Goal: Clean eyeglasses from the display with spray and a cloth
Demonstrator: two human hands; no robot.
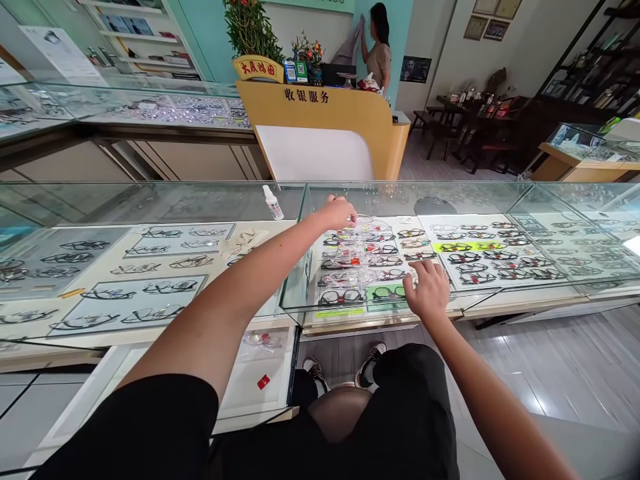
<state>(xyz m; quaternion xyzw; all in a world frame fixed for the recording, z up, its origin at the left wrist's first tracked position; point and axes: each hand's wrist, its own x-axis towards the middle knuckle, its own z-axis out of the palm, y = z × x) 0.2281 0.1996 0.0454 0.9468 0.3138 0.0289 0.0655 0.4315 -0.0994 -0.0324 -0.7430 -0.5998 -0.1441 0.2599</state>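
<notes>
My left hand (340, 213) reaches out over the glass display case, fingers closed round what looks like a thin, pale pair of eyeglasses (371, 220); its outline is faint against the rows behind. Lower and to the right, my right hand (429, 288) is at the near edge of the glass, holding nothing, with thumb and fingers apart. Under the glass between them lie rows of eyeglasses (341, 297), several with red tags or clear wrapping. One dark-framed pair (389, 292) sits on a green card beside my right hand.
A white spray bottle (273, 203) stands on the glass to the left. Below, an open drawer (245, 393) holds a red item (263, 382) and bagged things. Across the aisle are a cashier counter (320, 107) and a person (379, 53) holding a grey cloth.
</notes>
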